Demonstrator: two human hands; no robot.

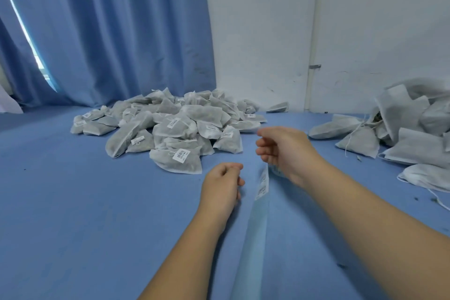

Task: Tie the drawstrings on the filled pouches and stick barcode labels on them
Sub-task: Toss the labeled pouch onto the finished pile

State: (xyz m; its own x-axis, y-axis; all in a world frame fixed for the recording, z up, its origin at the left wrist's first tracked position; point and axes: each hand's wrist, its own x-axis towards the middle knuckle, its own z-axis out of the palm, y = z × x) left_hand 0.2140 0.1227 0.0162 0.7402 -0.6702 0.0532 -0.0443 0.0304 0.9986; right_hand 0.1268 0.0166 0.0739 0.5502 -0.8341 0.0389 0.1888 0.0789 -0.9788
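Note:
A heap of filled, tied white pouches (pixel 170 129) with barcode labels lies on the blue table (pixel 73 202), beyond my hands. Unlabelled pouches (pixel 360 141) with loose drawstrings lie at the right. A long translucent label strip (pixel 261 185), blurred and carrying barcode labels, runs from under my right hand (pixel 282 151) toward the bottom edge. My right hand hovers above the table with curled fingers and seems to hold the strip's top end under its palm. My left hand (pixel 222 185) is just left of the strip, fingers curled, thumb against forefinger; nothing shows between them.
Blue curtains (pixel 109 31) hang behind the table at the left and a white wall (pixel 267 31) stands at the right. One pouch (pixel 277 106) lies alone against the wall. Dark crumbs dot the table at the right.

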